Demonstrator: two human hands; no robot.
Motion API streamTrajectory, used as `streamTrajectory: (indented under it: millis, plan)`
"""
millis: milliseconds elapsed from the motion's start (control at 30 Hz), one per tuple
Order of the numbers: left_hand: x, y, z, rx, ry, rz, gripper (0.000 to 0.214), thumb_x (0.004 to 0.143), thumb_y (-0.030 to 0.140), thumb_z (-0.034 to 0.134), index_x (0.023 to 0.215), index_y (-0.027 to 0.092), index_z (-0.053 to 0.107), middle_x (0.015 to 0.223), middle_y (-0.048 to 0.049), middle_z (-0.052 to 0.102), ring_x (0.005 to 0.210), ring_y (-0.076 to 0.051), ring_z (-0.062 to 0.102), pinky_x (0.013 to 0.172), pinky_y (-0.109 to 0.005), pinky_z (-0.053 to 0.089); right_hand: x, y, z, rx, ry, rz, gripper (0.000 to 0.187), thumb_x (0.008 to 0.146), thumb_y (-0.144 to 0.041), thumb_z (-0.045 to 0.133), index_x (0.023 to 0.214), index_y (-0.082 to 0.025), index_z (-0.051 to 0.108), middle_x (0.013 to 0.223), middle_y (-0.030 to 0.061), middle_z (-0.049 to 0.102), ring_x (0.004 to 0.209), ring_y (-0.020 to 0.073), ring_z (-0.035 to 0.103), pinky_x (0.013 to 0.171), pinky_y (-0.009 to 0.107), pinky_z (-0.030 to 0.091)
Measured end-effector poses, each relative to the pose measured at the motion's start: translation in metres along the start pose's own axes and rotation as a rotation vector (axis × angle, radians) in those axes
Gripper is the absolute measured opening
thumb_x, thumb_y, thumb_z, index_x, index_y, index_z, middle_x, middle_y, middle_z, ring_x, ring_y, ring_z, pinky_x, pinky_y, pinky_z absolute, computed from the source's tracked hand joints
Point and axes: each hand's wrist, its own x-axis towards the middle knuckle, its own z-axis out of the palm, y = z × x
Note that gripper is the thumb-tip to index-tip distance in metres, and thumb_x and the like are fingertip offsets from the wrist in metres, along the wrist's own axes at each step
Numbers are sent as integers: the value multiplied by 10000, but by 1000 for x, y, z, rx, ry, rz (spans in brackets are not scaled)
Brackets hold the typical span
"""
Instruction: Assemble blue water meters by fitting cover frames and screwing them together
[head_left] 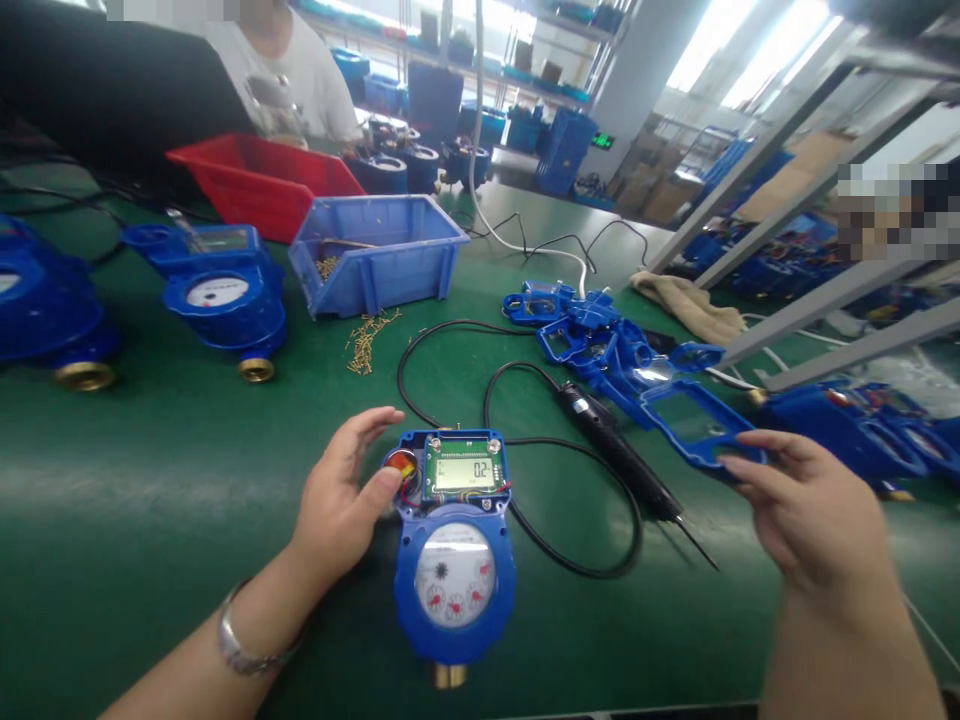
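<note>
A blue water meter (455, 590) stands in front of me with its upper housing uncovered. Inside it a green circuit board carries a lit display (463, 473) reading about 0.2, beside wires and an orange-yellow part (401, 465). My left hand (349, 485) is at the housing's left side, fingers stretched and apart, thumb against or just over the orange-yellow part. Between thumb and fingers, my right hand (814, 500) pinches the near right corner of a blue cover frame (694, 462), at the edge of a pile of similar blue covers (592, 340).
A black electric screwdriver (619, 450) with a looping cord lies right of the meter. Loose brass screws (365, 345) lie before a blue bin (382, 255); a red bin (262, 180) is behind. More meters (225, 290) stand left. Metal rails (832, 290) rise right. A person (292, 80) sits opposite.
</note>
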Motion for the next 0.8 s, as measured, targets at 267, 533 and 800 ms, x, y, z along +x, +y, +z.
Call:
streamTrajectory:
  millis: [267,533,800]
  plan:
    - [-25,58,4,433,199,451,377,787,175,584,1153,261,549,1090,-39,586,1002,-235,559,907,-377,449,-124,-28,1,858,-479,-187,191,699,-142,692,833,-267,636,1019,21,495,768,133,608,643,250,525]
    - [-29,98,27,564,-89,275,475,841,403,510,1253,167,497,1191,-117,606,1080,-288,568,917,-410,445,-161,-46,19,893,-634,-276,236,762,-97,640,899,-281,583,1068,18,457,818,119,604,705,225,515]
    - [-18,112,31,634,-111,-42,344,676,462,683,901,212,611,723,-2,656,642,-213,617,556,-291,439,-182,-56,22,751,-592,-438,346,790,-88,589,1032,-332,542,1086,38,440,880,162,583,729,279,521]
